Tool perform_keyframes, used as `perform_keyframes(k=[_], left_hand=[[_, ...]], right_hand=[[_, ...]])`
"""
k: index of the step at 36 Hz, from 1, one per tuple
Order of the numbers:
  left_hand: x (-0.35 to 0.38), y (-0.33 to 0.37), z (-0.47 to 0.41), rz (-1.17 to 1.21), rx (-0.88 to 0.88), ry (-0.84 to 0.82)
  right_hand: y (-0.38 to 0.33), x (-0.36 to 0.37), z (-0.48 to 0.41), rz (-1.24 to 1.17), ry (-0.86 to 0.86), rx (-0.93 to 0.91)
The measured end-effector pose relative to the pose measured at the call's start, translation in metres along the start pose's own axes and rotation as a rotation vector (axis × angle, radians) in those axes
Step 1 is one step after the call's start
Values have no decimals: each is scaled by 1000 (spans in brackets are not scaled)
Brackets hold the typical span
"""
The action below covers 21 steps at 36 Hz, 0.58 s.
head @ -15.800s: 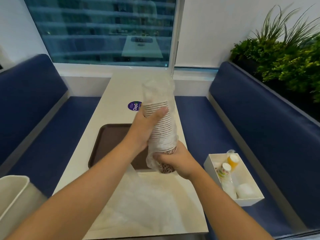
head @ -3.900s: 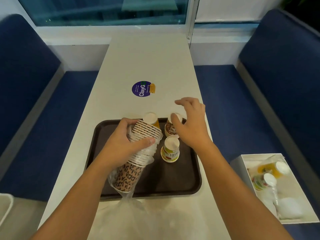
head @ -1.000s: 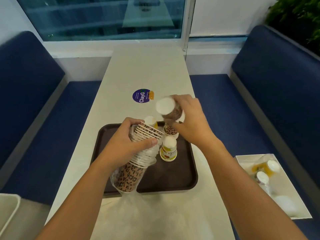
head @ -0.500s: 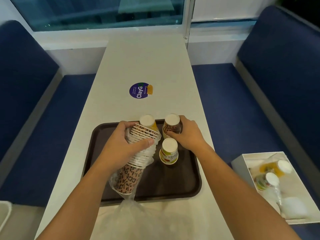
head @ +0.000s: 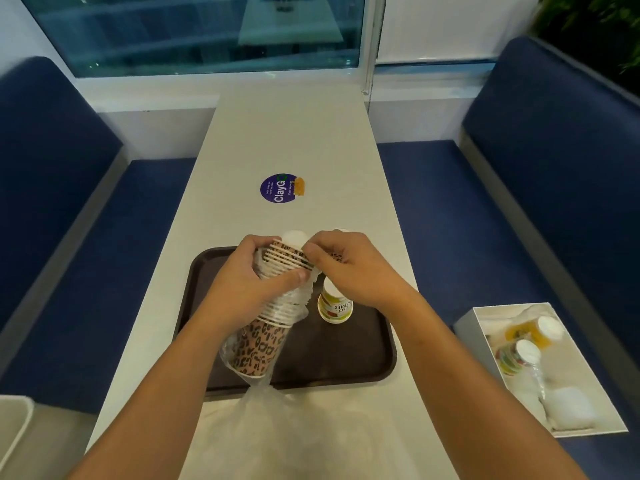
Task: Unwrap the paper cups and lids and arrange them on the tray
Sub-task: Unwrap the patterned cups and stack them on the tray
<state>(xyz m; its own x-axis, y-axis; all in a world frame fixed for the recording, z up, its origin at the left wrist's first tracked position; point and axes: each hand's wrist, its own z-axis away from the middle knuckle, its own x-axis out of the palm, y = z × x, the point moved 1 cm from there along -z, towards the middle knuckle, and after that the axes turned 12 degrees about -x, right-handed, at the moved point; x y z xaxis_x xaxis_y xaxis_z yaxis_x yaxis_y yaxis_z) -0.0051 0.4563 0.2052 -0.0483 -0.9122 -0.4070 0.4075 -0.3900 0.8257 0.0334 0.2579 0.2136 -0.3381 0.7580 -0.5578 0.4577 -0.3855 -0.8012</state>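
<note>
My left hand [head: 249, 282] grips a tilted stack of leopard-print paper cups [head: 263, 337], its clear plastic wrapper [head: 256, 393] pushed down toward the stack's lower end. My right hand [head: 349, 271] pinches the rim of the top cup [head: 291, 256] at the stack's upper end. The stack hangs over a dark brown tray [head: 367, 362]. A yellow-labelled cup [head: 334, 304] stands upside down on the tray beside my right hand. The white bottom of another upturned cup [head: 294, 237] peeks out behind the stack; a third is mostly hidden by my right hand.
The tray lies on a narrow white table [head: 294, 140] with a purple round sticker [head: 278, 188]. Crumpled clear plastic [head: 277, 441] covers the near table end. A white box [head: 540, 368] with wrapped cups and lids sits on the blue bench at right. Blue benches flank both sides.
My right hand has left the leopard cup it set upside down on the tray and come to the top of the stack, where it now pinches the top cup's rim.
</note>
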Motion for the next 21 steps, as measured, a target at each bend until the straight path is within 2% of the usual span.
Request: perform_keyframes(k=[6, 11, 15, 17, 21], left_hand=[[-3, -4, 13, 44, 9, -22], [-3, 1, 24, 36, 38, -16], [-6, 2, 29, 21, 41, -28], [-9, 0, 31, 21, 35, -25], [-10, -2, 33, 9, 32, -24]], right_hand=[[-8, 3, 7, 42, 66, -79], [-16, 6, 7, 105, 205, -138], [-19, -2, 5, 110, 382, -99], [-19, -9, 5, 114, 366, -80], [-20, -13, 6, 128, 157, -74]])
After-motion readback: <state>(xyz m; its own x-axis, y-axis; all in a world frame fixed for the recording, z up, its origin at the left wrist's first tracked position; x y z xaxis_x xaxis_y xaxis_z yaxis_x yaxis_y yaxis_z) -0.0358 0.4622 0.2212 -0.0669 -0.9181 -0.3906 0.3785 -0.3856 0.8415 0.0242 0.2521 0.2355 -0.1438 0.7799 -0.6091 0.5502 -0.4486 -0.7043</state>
